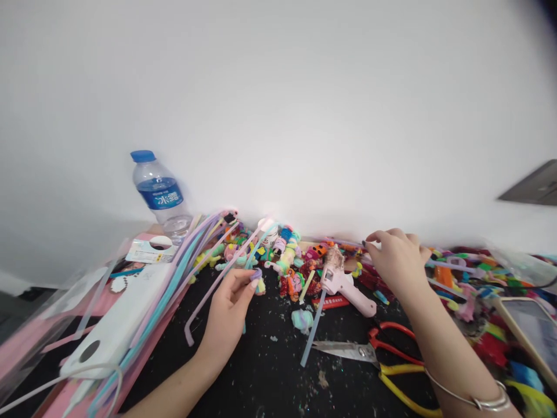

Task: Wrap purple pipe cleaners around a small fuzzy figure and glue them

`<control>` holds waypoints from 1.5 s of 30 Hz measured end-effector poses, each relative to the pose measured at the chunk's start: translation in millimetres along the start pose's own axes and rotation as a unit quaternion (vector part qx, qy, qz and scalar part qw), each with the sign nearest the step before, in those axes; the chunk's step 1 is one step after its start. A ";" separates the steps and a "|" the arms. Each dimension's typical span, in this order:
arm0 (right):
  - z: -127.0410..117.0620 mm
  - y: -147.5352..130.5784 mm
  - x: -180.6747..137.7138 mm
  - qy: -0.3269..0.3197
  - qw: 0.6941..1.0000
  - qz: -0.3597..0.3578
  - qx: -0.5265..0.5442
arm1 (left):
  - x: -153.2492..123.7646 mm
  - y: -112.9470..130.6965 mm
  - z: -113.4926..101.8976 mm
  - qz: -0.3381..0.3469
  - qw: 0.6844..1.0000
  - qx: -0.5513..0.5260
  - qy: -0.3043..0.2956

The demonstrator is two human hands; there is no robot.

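My left hand (228, 310) is closed in a pinch on a small curled pipe cleaner piece (256, 274), lilac with pale yellow below it. My right hand (395, 258) is raised at the back near the wall, its fingers bent together. A thin purple strip (343, 242) runs up to those fingertips; what they grip is hidden. Between the hands lies a pale pink glue gun (348, 288) with a clear glue stick (314, 328) in it. In front are scissors (348, 350) with red and yellow handles. A pastel fuzzy bundle (302, 319) lies beside the glue stick.
Long pastel pipe cleaners (174, 276) lie over a white power strip (122, 325) at left. A water bottle (159, 194) leans against the wall (278, 104). Colourful pipe cleaner figures (289, 249) line the back. A phone (533, 331) lies at right among coloured scraps.
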State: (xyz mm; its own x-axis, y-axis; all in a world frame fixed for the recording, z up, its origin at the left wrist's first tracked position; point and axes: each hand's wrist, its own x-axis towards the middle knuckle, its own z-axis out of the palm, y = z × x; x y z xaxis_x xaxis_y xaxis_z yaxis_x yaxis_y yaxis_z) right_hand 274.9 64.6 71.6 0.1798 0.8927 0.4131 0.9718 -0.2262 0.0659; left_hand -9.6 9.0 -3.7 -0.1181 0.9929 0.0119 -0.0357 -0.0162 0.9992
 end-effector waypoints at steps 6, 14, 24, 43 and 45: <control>1.3 0.7 -23.0 0.025 0.990 -0.061 0.123 | -7.5 -1.6 0.2 0.064 0.991 0.113 -0.027; 13.7 -10.0 -78.7 -0.142 0.975 -0.106 0.131 | -17.7 1.3 0.7 0.188 0.959 0.211 -0.017; 16.4 -13.5 -94.1 -0.105 0.936 -0.052 0.333 | -17.9 -0.4 0.0 0.211 0.972 0.099 -0.010; -0.2 -25.9 -99.8 -0.245 0.848 -0.192 0.428 | -9.5 7.4 9.9 -0.104 0.956 -0.255 -0.101; -1.3 -26.0 -99.6 -0.241 0.844 -0.201 0.436 | -8.1 6.4 9.8 -0.100 0.957 -0.255 -0.097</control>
State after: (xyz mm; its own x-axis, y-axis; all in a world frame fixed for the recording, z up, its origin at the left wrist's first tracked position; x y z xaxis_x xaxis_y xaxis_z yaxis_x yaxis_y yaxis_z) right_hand 231.5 -19.0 29.9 -0.3532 0.9316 0.0859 0.6743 0.3171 -0.6668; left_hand 0.8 2.0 3.0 0.1268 0.9845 -0.1211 -0.5235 0.1701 0.8349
